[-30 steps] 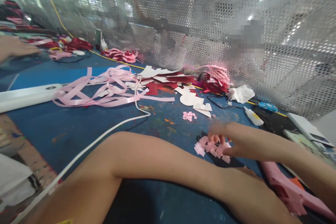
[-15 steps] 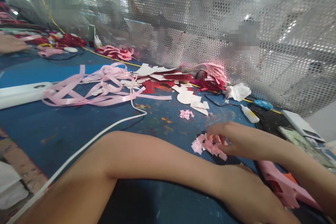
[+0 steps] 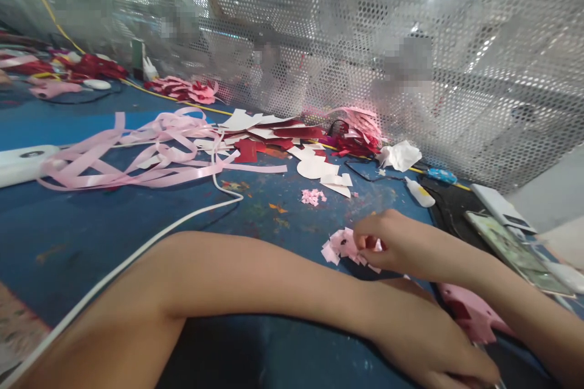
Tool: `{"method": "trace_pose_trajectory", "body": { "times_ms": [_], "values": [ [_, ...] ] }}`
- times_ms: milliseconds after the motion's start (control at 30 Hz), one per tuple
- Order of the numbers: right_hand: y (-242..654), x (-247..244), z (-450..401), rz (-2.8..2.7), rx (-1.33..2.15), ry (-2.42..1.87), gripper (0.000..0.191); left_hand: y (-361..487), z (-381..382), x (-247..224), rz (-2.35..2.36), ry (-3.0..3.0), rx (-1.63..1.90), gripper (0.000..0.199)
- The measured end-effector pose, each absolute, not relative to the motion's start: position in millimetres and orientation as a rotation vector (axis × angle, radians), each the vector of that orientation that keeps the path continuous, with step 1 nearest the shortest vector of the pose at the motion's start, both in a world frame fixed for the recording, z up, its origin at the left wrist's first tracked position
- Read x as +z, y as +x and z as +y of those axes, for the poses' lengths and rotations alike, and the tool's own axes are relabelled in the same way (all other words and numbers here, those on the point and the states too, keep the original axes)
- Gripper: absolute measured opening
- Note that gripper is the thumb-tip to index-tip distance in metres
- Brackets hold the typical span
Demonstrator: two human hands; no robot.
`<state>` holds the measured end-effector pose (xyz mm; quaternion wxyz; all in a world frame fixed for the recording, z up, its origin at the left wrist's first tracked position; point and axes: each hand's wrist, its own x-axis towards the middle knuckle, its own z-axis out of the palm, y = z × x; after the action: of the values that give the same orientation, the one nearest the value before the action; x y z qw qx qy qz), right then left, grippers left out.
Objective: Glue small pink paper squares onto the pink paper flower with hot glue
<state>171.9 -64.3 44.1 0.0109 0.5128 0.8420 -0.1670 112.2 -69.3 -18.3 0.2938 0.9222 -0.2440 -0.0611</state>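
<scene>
— Moved since the earlier frame?
— Shifted left with the view, right hand (image 3: 395, 243) and pink scraps (image 3: 342, 246); fingers now curled tighter over the pile.

— Largest first?
— Blue table (image 3: 91, 219), backed by perforated mesh (image 3: 410, 42). Across the foreground, left forearm, ending in left hand (image 3: 433, 346) pressed flat on the table at lower right, fingers narrow and laid together, holding nothing visible.

— And the right hand?
— Just beyond the left wrist, fingers bent close, pinching at the pink scraps; exact piece gripped hard to tell.

— Where are the scraps?
— On the table, touching the right fingertips, near the left forearm.

— Around them?
— Pink ribbon (image 3: 137, 158) heaped at left, white cord (image 3: 182, 222) running past it, red and white paper (image 3: 283, 140) behind, pink glue gun (image 3: 469, 316) beside the right arm, phone (image 3: 511, 243) farther right, glue bottle (image 3: 420, 192), small pink bits (image 3: 312, 196).
</scene>
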Motion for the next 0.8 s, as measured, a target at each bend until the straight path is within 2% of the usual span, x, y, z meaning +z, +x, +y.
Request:
{"method": "trace_pose_trajectory", "body": {
  "times_ms": [233, 367, 400, 500, 567, 800],
  "values": [
    [154, 56, -63, 2.849, -0.435, 1.529, 0.02, 110, -68, -17, -0.702, 2.457, -0.213, 0.022],
    [139, 59, -37, 3.139, -0.158, 1.607, 0.018, 103, -69, -16, -0.606, 2.518, -0.153, 0.021],
    [136, 57, -30, 3.174, -0.124, 1.623, 0.023, 102, -70, -16, -0.573, 2.538, -0.131, 0.021],
    [134, 49, -15, 3.04, -0.185, 1.528, 0.054, 100, -72, -17, -0.539, 2.568, -0.087, 0.021],
    [137, 43, -12, 2.97, -0.22, 1.5, 0.06, 101, -72, -17, -0.551, 2.57, -0.072, 0.021],
    [158, 54, -23, 2.89, -0.222, 1.653, 0.031, 108, -71, -20, -0.57, 2.584, -0.122, 0.018]
  ]
}}
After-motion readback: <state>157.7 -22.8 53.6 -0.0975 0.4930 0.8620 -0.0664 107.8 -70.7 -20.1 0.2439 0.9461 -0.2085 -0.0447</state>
